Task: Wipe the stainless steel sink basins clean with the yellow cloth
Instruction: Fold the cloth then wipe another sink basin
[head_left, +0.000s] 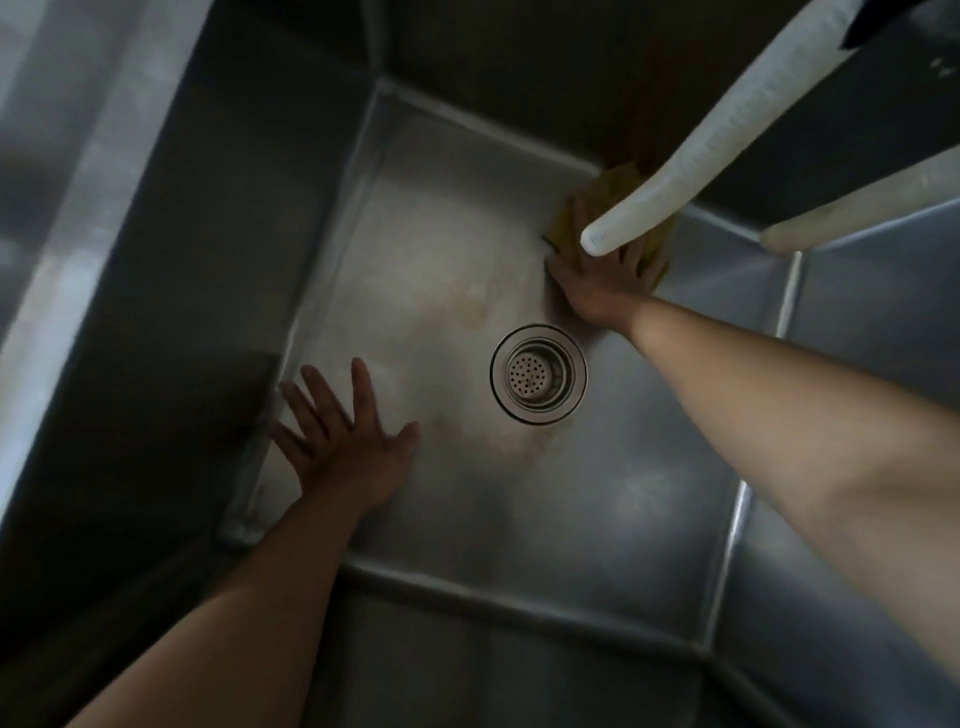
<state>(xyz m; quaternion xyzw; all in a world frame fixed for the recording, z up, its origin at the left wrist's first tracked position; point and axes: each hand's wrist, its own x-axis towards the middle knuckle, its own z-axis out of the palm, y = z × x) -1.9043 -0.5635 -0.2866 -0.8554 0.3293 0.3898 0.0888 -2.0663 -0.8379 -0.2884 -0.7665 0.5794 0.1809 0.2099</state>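
Setting: deep stainless sink basin (649, 519), dim light, seen from above; drain strainer (538, 373) near centre of floor.
Hoses: two white tubes (691, 140) hang in from top right, partly hiding the far corner.
Cloth: yellow cloth (563, 215) at far right corner of floor.
R hand: right hand (597, 283) flat on cloth, fingers spread, pressing it down.
L hand: left hand (337, 441) splayed, holding nothing, braced on basin floor by left wall.
Progress: brownish stains (478, 306) remain left of & below drain; prob. early/mid-way. Other basins not in view.
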